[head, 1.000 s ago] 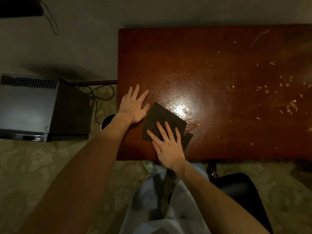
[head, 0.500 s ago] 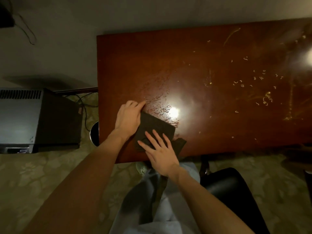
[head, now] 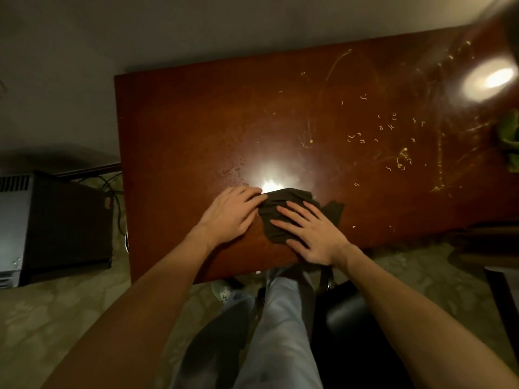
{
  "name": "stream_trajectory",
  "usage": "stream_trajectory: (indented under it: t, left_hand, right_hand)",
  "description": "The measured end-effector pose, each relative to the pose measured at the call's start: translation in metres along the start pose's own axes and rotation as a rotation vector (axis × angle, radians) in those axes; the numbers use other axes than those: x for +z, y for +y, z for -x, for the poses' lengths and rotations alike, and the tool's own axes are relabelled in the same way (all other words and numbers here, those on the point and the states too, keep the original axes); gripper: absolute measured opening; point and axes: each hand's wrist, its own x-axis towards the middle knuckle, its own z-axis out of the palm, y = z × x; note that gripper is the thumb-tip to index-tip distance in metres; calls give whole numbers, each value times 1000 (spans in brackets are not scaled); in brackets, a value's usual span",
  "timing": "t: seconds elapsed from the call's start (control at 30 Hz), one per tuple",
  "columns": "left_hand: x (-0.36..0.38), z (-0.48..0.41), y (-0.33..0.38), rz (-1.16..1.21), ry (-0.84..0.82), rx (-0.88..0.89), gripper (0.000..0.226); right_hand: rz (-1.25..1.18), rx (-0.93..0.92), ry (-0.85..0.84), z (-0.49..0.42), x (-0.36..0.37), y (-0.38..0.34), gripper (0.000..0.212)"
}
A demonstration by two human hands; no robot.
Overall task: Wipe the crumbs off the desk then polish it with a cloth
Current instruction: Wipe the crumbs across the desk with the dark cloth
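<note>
dark reddish-brown wood makes up the desk [head: 196, 130], seen from above; a dark cloth [head: 283, 211] lies bunched near its front edge, just below a bright glare on the polish; the right hand [head: 311, 234] lies flat on the cloth, fingers spread, pressing down without gripping it; the left hand [head: 233, 211] sits beside it on the bare wood, fingers slightly curled, fingertips touching the cloth's left edge, whether pinching it i cannot tell; pale crumbs [head: 390, 127] and smeared streaks are scattered over the right half of the desk, well apart from the cloth; a grey and black box-shaped appliance [head: 50, 226] stands on the floor left of the desk; a black chair seat [head: 354, 332] shows below the right arm
</note>
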Motion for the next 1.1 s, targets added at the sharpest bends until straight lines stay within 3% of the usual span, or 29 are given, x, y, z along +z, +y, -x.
stream_trajectory:
  t: [0.1, 0.2, 0.33, 0.47, 0.53, 0.7, 0.9, 1.1]
  left_hand:
    - [6, -10, 18, 10, -70, 57, 44]
    - [8, -13, 25, 12, -87, 46, 43]
    - [3, -15, 23, 0, -151, 98, 30]
    - [-8, -15, 21, 124, -162, 56, 28]
    - [-5, -14, 17, 121, -95, -44, 40]
    - [10, -11, -21, -5, 0, -611, 71]
    - [20, -16, -52, -62, 72, -635, 67]
    - [17, -42, -68, -29, 213, -804, 58]
  right_hand:
    - [-84, 63, 131, 0, -3, -6, 63]
    - [-64, 179, 299, -5, 1, -18, 51]
    - [43, 255, 257, -12, 8, -22, 52]
    - [82, 214, 196, 3, 27, -38, 54]
    - [72, 226, 164, 7, 32, -45, 56]
    - [32, 163, 118, -15, 14, -23, 65]
    - [3, 375, 195, -83, -17, 25, 62]
    - [38, 332, 174, -89, -23, 16, 60]
